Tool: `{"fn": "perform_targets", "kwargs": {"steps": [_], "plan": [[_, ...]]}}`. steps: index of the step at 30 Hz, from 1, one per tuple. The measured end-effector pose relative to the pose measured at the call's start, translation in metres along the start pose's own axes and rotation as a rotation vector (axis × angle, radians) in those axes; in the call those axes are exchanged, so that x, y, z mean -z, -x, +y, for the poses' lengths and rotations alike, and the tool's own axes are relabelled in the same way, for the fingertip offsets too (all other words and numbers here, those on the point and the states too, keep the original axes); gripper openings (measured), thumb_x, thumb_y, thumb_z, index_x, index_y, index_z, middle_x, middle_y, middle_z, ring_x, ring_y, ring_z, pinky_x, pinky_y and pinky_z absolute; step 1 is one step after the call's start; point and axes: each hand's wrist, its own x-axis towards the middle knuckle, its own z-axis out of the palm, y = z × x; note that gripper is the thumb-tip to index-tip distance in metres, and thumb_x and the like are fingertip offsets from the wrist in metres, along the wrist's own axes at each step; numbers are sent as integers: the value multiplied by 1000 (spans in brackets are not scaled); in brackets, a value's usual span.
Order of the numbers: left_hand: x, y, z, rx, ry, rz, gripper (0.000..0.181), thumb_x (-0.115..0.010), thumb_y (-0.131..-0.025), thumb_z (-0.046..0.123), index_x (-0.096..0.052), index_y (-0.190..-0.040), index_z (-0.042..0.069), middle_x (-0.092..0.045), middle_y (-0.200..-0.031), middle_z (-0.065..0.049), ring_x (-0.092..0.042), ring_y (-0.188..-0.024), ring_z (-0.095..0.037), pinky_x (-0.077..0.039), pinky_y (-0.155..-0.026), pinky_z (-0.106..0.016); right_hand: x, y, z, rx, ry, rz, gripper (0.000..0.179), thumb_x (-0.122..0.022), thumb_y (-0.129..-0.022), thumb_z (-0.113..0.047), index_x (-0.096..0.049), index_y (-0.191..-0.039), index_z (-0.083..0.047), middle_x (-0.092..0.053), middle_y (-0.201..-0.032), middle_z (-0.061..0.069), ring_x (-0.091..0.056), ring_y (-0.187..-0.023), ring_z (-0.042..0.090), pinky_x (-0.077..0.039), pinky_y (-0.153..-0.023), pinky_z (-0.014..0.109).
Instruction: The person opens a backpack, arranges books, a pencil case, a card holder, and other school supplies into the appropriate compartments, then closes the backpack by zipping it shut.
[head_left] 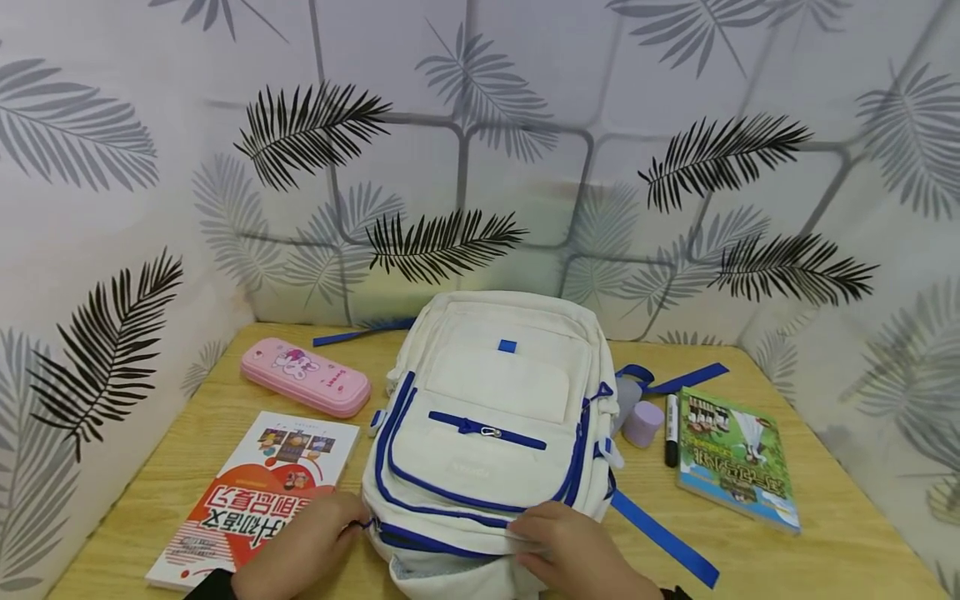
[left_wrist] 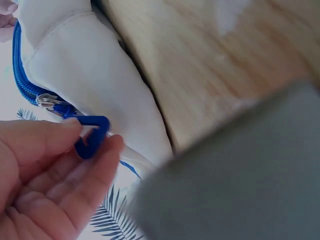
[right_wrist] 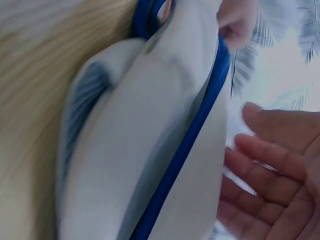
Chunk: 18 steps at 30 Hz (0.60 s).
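Observation:
A white backpack [head_left: 495, 383] with blue zippers lies front side up on the wooden table, its top away from me. At its lower left corner, my left hand [head_left: 318, 533] pinches a blue zipper pull [left_wrist: 103, 126] between thumb and fingers. The pull hangs from a metal slider [left_wrist: 47, 101] on the blue zipper. My right hand [head_left: 562, 546] is at the bag's lower right front, fingers loosely bent against the white fabric. In the right wrist view a blue zipper line [right_wrist: 187, 142] runs along the bag beside these fingers.
A pink pencil case [head_left: 306, 377] and a red-and-white book [head_left: 247, 500] lie left of the bag. To its right are a lilac-capped bottle [head_left: 643, 423], a black-and-white marker [head_left: 671, 429] and a green book [head_left: 738, 458]. Blue straps [head_left: 663, 537] stick out; patterned cloth [head_left: 480, 167] hangs behind.

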Motion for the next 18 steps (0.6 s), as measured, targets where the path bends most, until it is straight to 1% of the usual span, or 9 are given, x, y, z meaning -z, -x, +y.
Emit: {"fn": "perform_targets", "kwargs": {"steps": [3,5,9,10,12,14,15,16,18], "plan": [[3,2,2,30,53,-81,13,-54,-85,7,-62,-83,18,-58,-80,15,-50,-74,1,-46,-67,-25,-2,-8,-10,-48,5,-78,30,-66,-79,-24,-64,-108,-17,-63,-105,-3,-58,-98,14,-49,-80,33],[5,3,3,42,98,-141,13,-54,-85,8,-62,-84,18,-61,-84,11,-53,-76,-1,-47,-67,-24,-4,-11,-14,-67,36,-92,31,-66,-79,-23,-64,-109,-18,-63,-108,-2,-58,-101,17,-49,-81,35],[9,8,1,27,209,-274,13,-56,-85,10,-65,-88,20,-63,-108,1,-57,-97,-8,-48,-72,-23,-12,-12,-15,-57,94,-43,26,-67,-78,-15,-67,-104,-16,-65,-107,-1,-60,-99,18,-49,-81,35],[10,9,0,8,233,-298,13,-56,-85,9,-64,-86,20,-62,-112,-1,-56,-101,-9,-48,-71,-22,-13,-13,-14,-52,95,-20,24,-66,-78,-12,-67,-102,-16,-65,-106,-1,-60,-98,18,-49,-80,35],[12,12,-2,-25,256,-331,13,-56,-86,11,-65,-90,20,-58,-118,-2,-54,-107,-9,-49,-76,-24,-17,-13,-12,-37,92,29,21,-65,-77,-7,-68,-97,-15,-67,-102,-1,-62,-94,17,-50,-79,33],[12,15,-3,-87,262,-345,12,-56,-86,12,-64,-90,20,-58,-119,-3,-53,-107,-9,-49,-78,-24,-20,-14,-9,-17,78,67,19,-64,-78,-3,-69,-93,-14,-68,-98,-1,-63,-91,16,-51,-77,31],[11,16,-4,-142,246,-343,11,-57,-85,12,-63,-90,19,-59,-118,-4,-54,-107,-10,-49,-79,-25,-21,-14,-7,-2,75,86,19,-63,-78,-2,-69,-91,-13,-68,-97,0,-64,-90,15,-51,-77,30],[9,16,-5,-255,226,-312,8,-57,-85,11,-62,-88,17,-61,-114,-7,-56,-105,-13,-49,-80,-25,-21,-13,-5,-2,67,90,19,-62,-78,-1,-69,-91,-13,-68,-96,0,-64,-89,15,-51,-76,29],[3,15,-4,-440,164,-259,5,-57,-84,12,-61,-86,15,-64,-109,-11,-59,-102,-16,-49,-80,-24,-20,-10,0,-5,53,77,19,-61,-80,-2,-69,-92,-13,-68,-97,0,-64,-90,15,-51,-76,29]]}}
